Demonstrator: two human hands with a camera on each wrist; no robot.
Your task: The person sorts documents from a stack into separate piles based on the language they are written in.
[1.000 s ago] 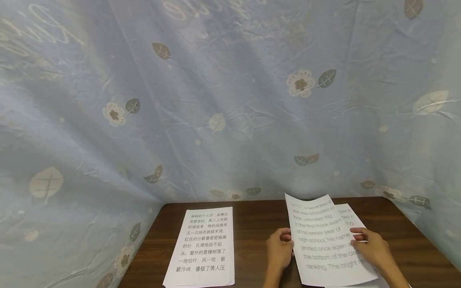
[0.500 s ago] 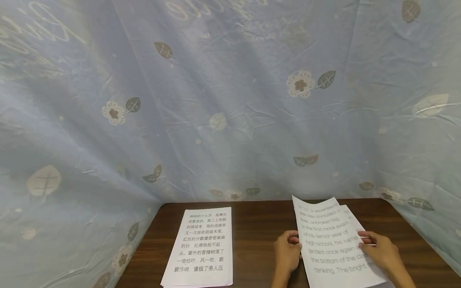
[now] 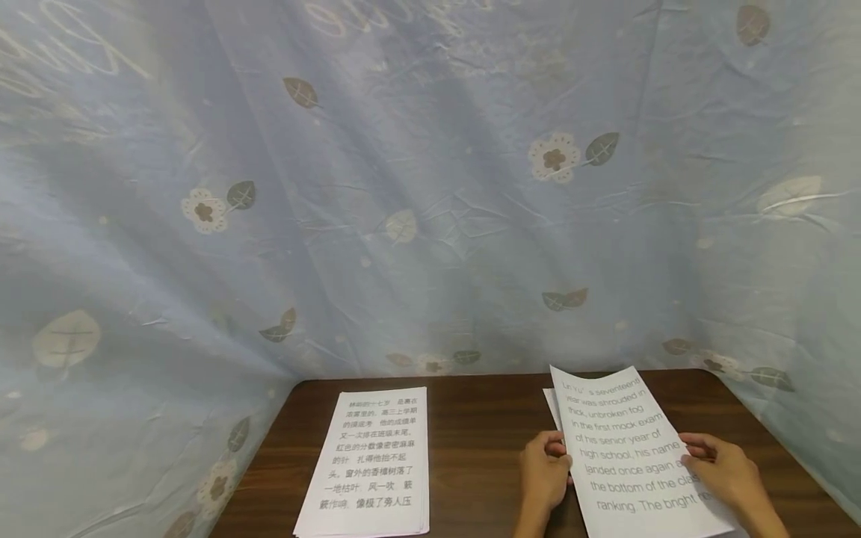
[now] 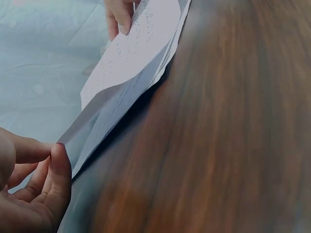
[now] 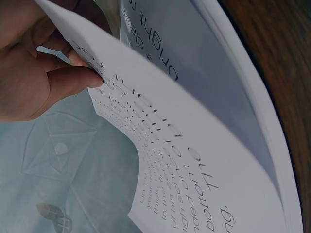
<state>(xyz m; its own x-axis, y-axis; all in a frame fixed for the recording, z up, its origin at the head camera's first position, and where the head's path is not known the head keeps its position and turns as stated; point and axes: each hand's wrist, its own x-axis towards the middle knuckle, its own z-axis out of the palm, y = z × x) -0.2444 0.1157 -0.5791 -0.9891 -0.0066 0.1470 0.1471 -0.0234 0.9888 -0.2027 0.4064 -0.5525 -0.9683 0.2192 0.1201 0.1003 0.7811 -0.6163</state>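
A white sheet of paper [image 3: 619, 441] with large English print is held at both sides, its top edge bowed. My left hand [image 3: 543, 471] pinches its left edge between thumb and fingers. On the opposite edge, my right hand [image 3: 726, 474] pinches it with the thumb over the print. Under it lie more printed sheets [image 5: 204, 63], and a corner of one [image 3: 551, 407] peeks out at the upper left. The left wrist view shows the held sheet [image 4: 131, 53] curving up from those below, with the left fingertips [image 4: 59, 158] at its near corner.
A stack of sheets [image 3: 370, 463] with Chinese print lies on the left part of the brown wooden table [image 3: 471, 448]. A pale blue cloth [image 3: 430, 224] with leaves and flowers hangs behind the table and along its sides.
Both hands have shifted right with the held sheet. The sheet beneath, which showed past its right side earlier, is now covered there, and a corner shows at the left instead.
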